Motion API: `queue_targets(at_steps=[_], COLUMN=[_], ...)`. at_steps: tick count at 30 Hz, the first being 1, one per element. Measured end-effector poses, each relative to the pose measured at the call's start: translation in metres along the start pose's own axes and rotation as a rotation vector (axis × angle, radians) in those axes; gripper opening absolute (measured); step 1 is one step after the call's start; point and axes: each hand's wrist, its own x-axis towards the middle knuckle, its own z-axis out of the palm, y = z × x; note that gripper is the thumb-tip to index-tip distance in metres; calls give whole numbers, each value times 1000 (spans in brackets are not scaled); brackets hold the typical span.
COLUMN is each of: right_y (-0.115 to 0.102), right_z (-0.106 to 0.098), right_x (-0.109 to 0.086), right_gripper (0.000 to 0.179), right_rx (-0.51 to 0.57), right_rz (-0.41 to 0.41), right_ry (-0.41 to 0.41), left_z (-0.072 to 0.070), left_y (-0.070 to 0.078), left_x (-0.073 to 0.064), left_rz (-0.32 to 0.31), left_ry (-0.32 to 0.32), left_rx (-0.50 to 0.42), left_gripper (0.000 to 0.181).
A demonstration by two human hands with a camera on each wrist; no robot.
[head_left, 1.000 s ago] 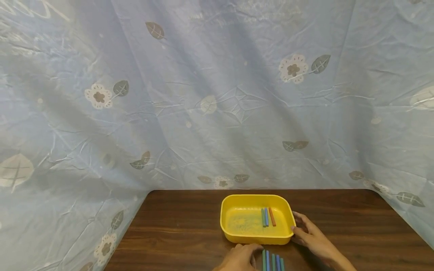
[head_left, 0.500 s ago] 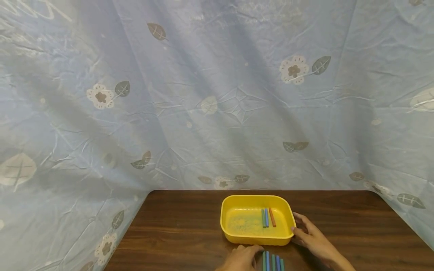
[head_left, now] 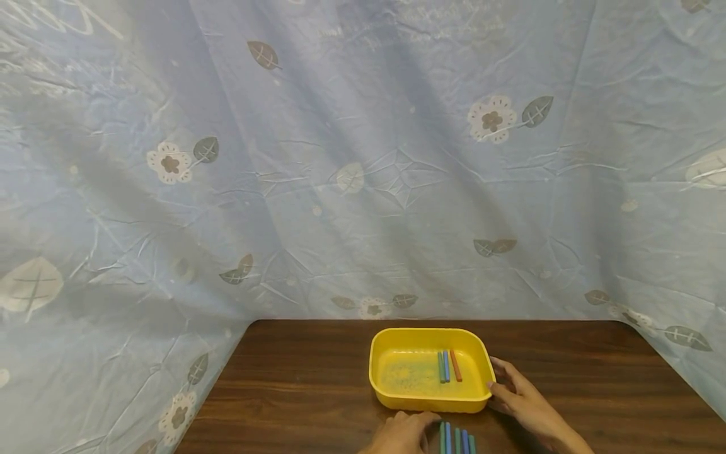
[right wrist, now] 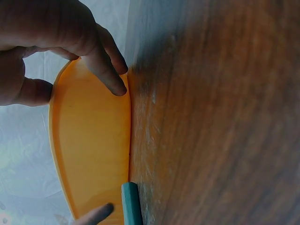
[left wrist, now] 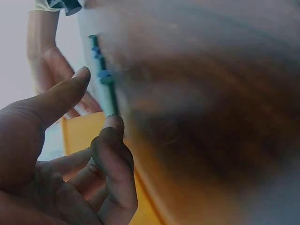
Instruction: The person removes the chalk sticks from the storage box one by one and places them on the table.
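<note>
My left hand [head_left: 399, 434] is at the table's front, its index fingertip right at the far end of a green chalk stick [head_left: 442, 436]. In the left wrist view, the thumb [left wrist: 70, 91] stands apart from that fingertip beside the stick. Several blue and green chalk sticks [head_left: 465, 440] lie in a row to its right, cut off by the frame's bottom edge. My right hand [head_left: 518, 397] holds the right end of a yellow tray [head_left: 431, 403], thumb on the rim and fingers against the outer wall. Inside the tray lie a green, a blue and an orange-red chalk stick [head_left: 455, 366].
Coloured dust [head_left: 405, 377] marks the tray's floor. The tray stands on a dark wooden table [head_left: 295, 378], behind the chalk row. A pale blue cloth [head_left: 363, 221] with flowers and leaves hangs behind and beside the table.
</note>
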Motion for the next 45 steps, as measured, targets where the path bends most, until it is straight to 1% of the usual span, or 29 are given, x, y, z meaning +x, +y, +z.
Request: queue_targets(at_steps=[5, 8, 10, 13, 16, 18, 20, 23, 25, 28, 30, 33, 35, 38, 42, 45], right_y=[0, 0, 0, -1, -1, 0, 0, 1, 1, 2, 2, 3, 4, 3, 2, 2], right_z=[0, 0, 0, 1, 1, 1, 1, 1, 1, 0, -1, -1, -1, -1, -2, -1], right_x=[0, -1, -1, -1, -1, 0, 0, 0, 0, 0, 0, 0, 0, 0, 0, 0], right_gripper=[74, 74, 74, 74, 74, 73, 73, 74, 75, 75, 75, 75, 75, 75, 75, 75], right_rx=[0, -3, -5, -8, -13, -15, -14, -11, -11, 8, 23, 39, 35, 36, 31, 27], right_rz=[1, -3, -3, 2, 5, 2, 2, 6, 5, -20, -39, -49, -45, -39, -37, -29], right_ry=[-2, -4, -3, 6, 15, 16, 17, 19, 18, -12, -36, -56, -54, -52, -48, -38], left_z=[-8, -14, -19, -27, -37, -43, -49, -55, -59, -63, -65, -66, -66, -67, -69, -69], left_y=[15, 27, 36, 49, 59, 64, 67, 69, 69, 68, 67, 65, 64, 60, 52, 45], left_x=[-13, -21, -25, -28, -27, -22, -17, -5, 4, 18, 28, 41, 48, 59, 72, 80], left_rz=[63, 108, 126, 160, 181, 193, 191, 185, 177, 164, 144, 106, 91, 97, 109, 98], left_ry=[19, 45, 57, 81, 132, 181, 225, 268, 278, 294, 303, 318, 323, 320, 279, 246], left_rx=[-56, -67, -71, -31, 74, 140, 182, 195, 176, 162, 160, 186, 200, 210, 202, 190], left_gripper=[52, 57, 62, 68, 72, 74, 76, 77, 76, 77, 79, 80, 80, 82, 84, 85])
